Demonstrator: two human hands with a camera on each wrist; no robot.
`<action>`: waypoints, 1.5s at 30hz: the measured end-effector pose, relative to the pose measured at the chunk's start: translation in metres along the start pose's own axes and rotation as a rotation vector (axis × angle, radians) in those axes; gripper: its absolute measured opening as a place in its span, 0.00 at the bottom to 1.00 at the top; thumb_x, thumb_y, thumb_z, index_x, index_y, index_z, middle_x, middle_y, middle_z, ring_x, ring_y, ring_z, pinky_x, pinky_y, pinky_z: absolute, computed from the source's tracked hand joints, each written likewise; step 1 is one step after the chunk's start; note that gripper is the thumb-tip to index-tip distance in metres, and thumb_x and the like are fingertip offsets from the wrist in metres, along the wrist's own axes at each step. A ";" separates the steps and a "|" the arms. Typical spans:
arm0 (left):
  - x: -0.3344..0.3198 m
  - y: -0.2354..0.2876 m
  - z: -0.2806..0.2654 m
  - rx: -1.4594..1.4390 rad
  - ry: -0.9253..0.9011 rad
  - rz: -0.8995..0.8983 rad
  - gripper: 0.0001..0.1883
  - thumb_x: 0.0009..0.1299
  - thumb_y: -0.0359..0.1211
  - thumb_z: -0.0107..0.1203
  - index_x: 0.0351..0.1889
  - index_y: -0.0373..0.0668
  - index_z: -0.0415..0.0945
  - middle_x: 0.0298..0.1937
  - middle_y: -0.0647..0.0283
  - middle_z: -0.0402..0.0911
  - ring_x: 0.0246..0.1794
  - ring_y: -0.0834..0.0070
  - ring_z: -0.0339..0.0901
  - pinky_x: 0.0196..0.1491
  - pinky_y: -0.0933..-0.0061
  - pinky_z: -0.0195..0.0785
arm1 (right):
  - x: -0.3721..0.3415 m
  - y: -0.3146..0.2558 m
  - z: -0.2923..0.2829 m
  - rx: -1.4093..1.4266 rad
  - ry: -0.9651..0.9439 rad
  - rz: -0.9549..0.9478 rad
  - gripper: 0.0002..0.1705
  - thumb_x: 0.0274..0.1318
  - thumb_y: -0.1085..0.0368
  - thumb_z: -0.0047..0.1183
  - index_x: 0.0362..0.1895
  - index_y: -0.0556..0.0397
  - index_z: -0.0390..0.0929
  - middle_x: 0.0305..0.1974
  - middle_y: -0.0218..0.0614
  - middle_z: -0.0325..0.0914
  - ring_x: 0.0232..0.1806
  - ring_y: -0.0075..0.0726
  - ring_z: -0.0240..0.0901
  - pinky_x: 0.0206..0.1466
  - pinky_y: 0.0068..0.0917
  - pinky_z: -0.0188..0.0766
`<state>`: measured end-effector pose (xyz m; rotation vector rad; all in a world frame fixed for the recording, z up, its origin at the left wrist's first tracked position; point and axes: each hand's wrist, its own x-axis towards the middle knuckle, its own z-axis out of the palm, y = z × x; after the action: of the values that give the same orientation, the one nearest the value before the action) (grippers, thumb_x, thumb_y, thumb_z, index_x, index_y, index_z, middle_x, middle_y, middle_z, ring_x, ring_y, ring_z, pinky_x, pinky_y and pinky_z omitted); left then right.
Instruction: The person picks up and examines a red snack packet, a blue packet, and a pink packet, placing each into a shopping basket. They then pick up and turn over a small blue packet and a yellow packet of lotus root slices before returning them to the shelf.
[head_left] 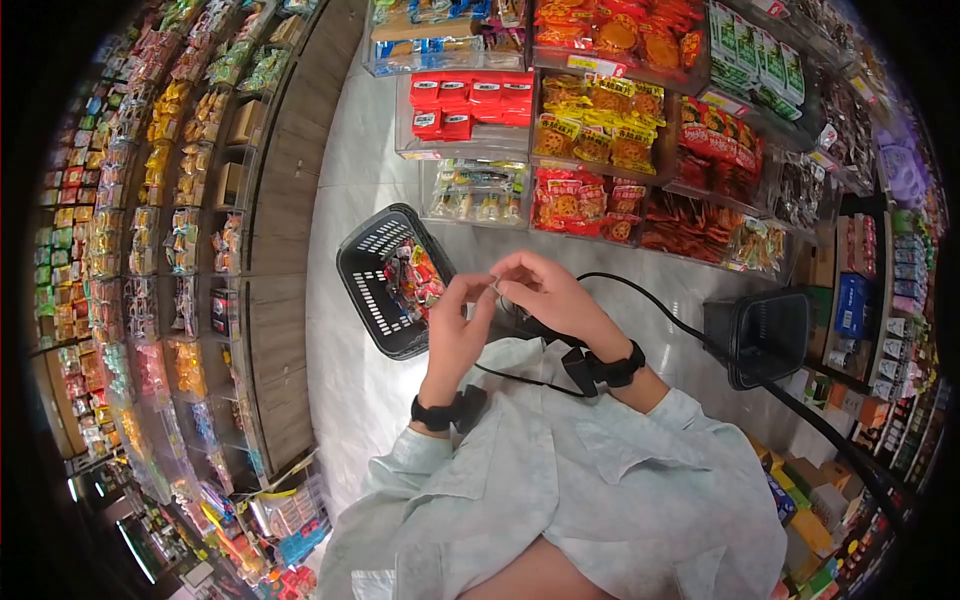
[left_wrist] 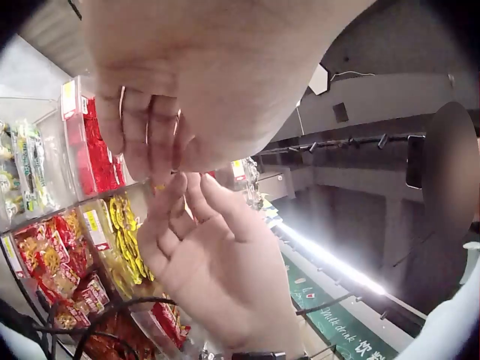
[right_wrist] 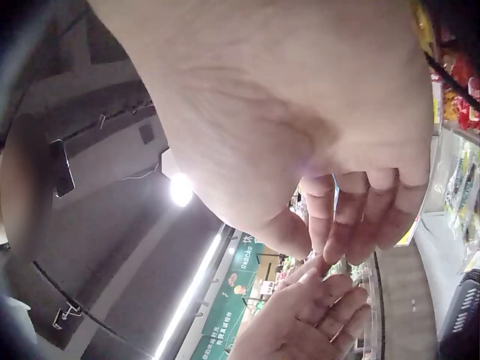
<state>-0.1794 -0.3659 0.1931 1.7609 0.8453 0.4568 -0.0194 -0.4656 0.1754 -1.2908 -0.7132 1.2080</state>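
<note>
My left hand (head_left: 456, 328) and right hand (head_left: 560, 302) meet at their fingertips in front of my body, beside a black shopping basket (head_left: 372, 300). Small, mostly red packets (head_left: 412, 275) lie inside that basket. In the left wrist view the right hand (left_wrist: 225, 262) faces palm up with loosely bent fingers, its tips against the left fingers. From the right wrist view, the right thumb and forefinger touch the tips of the left hand (right_wrist: 296, 322). No item shows between the hands. Each wrist wears a black strap.
Ahead, tiered clear bins hold red packets (head_left: 470, 100), yellow snack bags (head_left: 600, 120) and other snacks. A tall snack shelf (head_left: 190, 180) runs along the left. Another black basket (head_left: 770, 340) stands at right, and a black cable (head_left: 650, 295) loops between it and me.
</note>
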 end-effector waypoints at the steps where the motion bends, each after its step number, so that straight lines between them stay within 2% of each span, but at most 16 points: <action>1: 0.006 0.006 -0.001 0.023 -0.012 -0.006 0.09 0.77 0.27 0.59 0.52 0.35 0.80 0.41 0.56 0.88 0.43 0.73 0.86 0.48 0.71 0.77 | 0.000 0.000 -0.007 0.000 0.004 0.007 0.15 0.71 0.65 0.58 0.56 0.57 0.78 0.46 0.33 0.84 0.46 0.25 0.81 0.53 0.27 0.77; 2: 0.012 0.011 -0.001 0.046 -0.027 -0.010 0.09 0.76 0.27 0.59 0.52 0.35 0.80 0.41 0.56 0.89 0.43 0.72 0.86 0.48 0.71 0.77 | 0.000 0.000 -0.013 -0.002 0.010 -0.004 0.15 0.70 0.65 0.58 0.56 0.57 0.78 0.46 0.32 0.84 0.46 0.25 0.81 0.53 0.27 0.77; 3: 0.017 0.013 0.001 0.036 -0.026 -0.038 0.08 0.78 0.27 0.58 0.51 0.35 0.81 0.41 0.62 0.87 0.43 0.78 0.84 0.50 0.75 0.75 | 0.000 0.002 -0.019 -0.004 0.019 -0.016 0.15 0.70 0.65 0.58 0.56 0.57 0.79 0.46 0.32 0.84 0.47 0.25 0.81 0.53 0.27 0.77; 9: 0.056 0.003 0.018 0.094 -0.091 0.031 0.09 0.78 0.28 0.57 0.52 0.34 0.81 0.42 0.60 0.88 0.44 0.76 0.85 0.51 0.74 0.75 | 0.000 0.002 -0.050 0.023 0.123 0.003 0.14 0.70 0.65 0.59 0.56 0.55 0.79 0.46 0.30 0.83 0.47 0.22 0.79 0.53 0.26 0.77; 14: 0.120 0.005 0.027 0.139 -0.145 0.105 0.10 0.76 0.29 0.59 0.50 0.35 0.83 0.42 0.57 0.89 0.48 0.71 0.85 0.54 0.70 0.75 | 0.012 -0.015 -0.076 -0.007 0.293 0.031 0.13 0.71 0.66 0.59 0.56 0.55 0.79 0.49 0.29 0.83 0.47 0.22 0.79 0.53 0.26 0.76; 16: 0.158 0.000 0.026 0.177 -0.129 0.240 0.09 0.74 0.30 0.61 0.48 0.36 0.84 0.44 0.54 0.88 0.50 0.64 0.85 0.55 0.66 0.74 | 0.028 -0.024 -0.083 -0.036 0.353 0.019 0.13 0.71 0.67 0.59 0.56 0.55 0.79 0.49 0.29 0.83 0.47 0.22 0.79 0.53 0.25 0.76; 19: 0.221 0.005 0.012 0.197 -0.145 0.428 0.09 0.73 0.30 0.62 0.47 0.37 0.85 0.45 0.52 0.86 0.50 0.55 0.82 0.56 0.61 0.72 | 0.054 -0.047 -0.084 -0.047 0.419 0.028 0.13 0.73 0.70 0.56 0.58 0.57 0.77 0.50 0.29 0.81 0.52 0.21 0.77 0.59 0.24 0.74; 22: 0.284 0.021 -0.004 0.289 -0.050 0.659 0.08 0.69 0.28 0.62 0.45 0.40 0.84 0.43 0.55 0.84 0.48 0.52 0.79 0.53 0.55 0.70 | 0.080 -0.070 -0.079 0.014 0.445 0.038 0.13 0.73 0.70 0.56 0.58 0.57 0.77 0.50 0.28 0.81 0.53 0.21 0.77 0.59 0.24 0.74; 26: 0.357 0.036 -0.023 0.369 -0.061 0.686 0.12 0.68 0.28 0.63 0.50 0.41 0.84 0.43 0.54 0.83 0.48 0.51 0.78 0.52 0.54 0.70 | 0.109 -0.066 -0.073 -0.024 0.541 0.080 0.13 0.73 0.68 0.57 0.58 0.57 0.77 0.51 0.29 0.81 0.53 0.21 0.77 0.60 0.24 0.73; 28: 0.386 0.047 -0.030 0.459 -0.114 0.682 0.14 0.70 0.28 0.63 0.53 0.41 0.83 0.43 0.54 0.85 0.50 0.52 0.79 0.54 0.55 0.71 | 0.118 -0.062 -0.069 -0.059 0.587 0.073 0.14 0.74 0.67 0.57 0.58 0.56 0.78 0.50 0.29 0.82 0.49 0.22 0.78 0.56 0.25 0.76; 29: 0.400 0.045 -0.030 0.506 -0.142 0.721 0.16 0.70 0.30 0.64 0.55 0.41 0.83 0.43 0.53 0.85 0.47 0.52 0.81 0.49 0.52 0.73 | 0.121 -0.060 -0.066 -0.076 0.612 0.072 0.14 0.74 0.66 0.57 0.59 0.56 0.78 0.49 0.30 0.82 0.48 0.23 0.79 0.54 0.25 0.77; 32: 0.427 0.052 -0.027 0.487 -0.301 0.627 0.18 0.70 0.32 0.65 0.57 0.41 0.83 0.42 0.52 0.85 0.43 0.51 0.83 0.44 0.52 0.75 | 0.129 -0.055 -0.060 0.003 0.676 0.103 0.14 0.74 0.66 0.58 0.59 0.56 0.78 0.48 0.29 0.82 0.48 0.23 0.78 0.55 0.25 0.76; 33: 0.433 0.055 -0.024 0.494 -0.301 0.608 0.19 0.71 0.37 0.65 0.58 0.40 0.82 0.40 0.52 0.85 0.39 0.49 0.84 0.41 0.52 0.75 | 0.131 -0.055 -0.059 0.020 0.695 0.101 0.14 0.74 0.66 0.58 0.59 0.56 0.78 0.48 0.29 0.81 0.48 0.22 0.78 0.55 0.25 0.76; 36: 0.450 0.046 -0.012 0.590 -0.167 0.803 0.19 0.73 0.40 0.63 0.56 0.40 0.82 0.39 0.51 0.86 0.39 0.49 0.85 0.40 0.53 0.76 | 0.135 -0.053 -0.054 0.054 0.738 0.107 0.14 0.73 0.66 0.58 0.59 0.55 0.78 0.48 0.28 0.81 0.49 0.22 0.77 0.56 0.24 0.75; 42: 0.447 0.051 -0.015 0.601 -0.421 0.390 0.16 0.74 0.41 0.62 0.51 0.40 0.83 0.37 0.51 0.88 0.39 0.49 0.86 0.40 0.52 0.77 | 0.140 -0.052 -0.055 0.053 0.738 0.128 0.15 0.74 0.67 0.57 0.60 0.58 0.76 0.53 0.32 0.81 0.56 0.25 0.79 0.61 0.25 0.74; 45: 0.444 0.041 -0.019 0.490 -0.351 0.483 0.16 0.74 0.41 0.61 0.51 0.40 0.83 0.33 0.51 0.87 0.37 0.48 0.85 0.39 0.52 0.77 | 0.142 -0.057 -0.053 0.041 0.721 0.119 0.15 0.74 0.67 0.57 0.59 0.58 0.77 0.53 0.32 0.81 0.55 0.24 0.79 0.61 0.25 0.74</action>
<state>0.1200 -0.0352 0.1944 2.4258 0.2823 0.2422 0.0843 -0.3418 0.1877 -1.6123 -0.0873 0.7505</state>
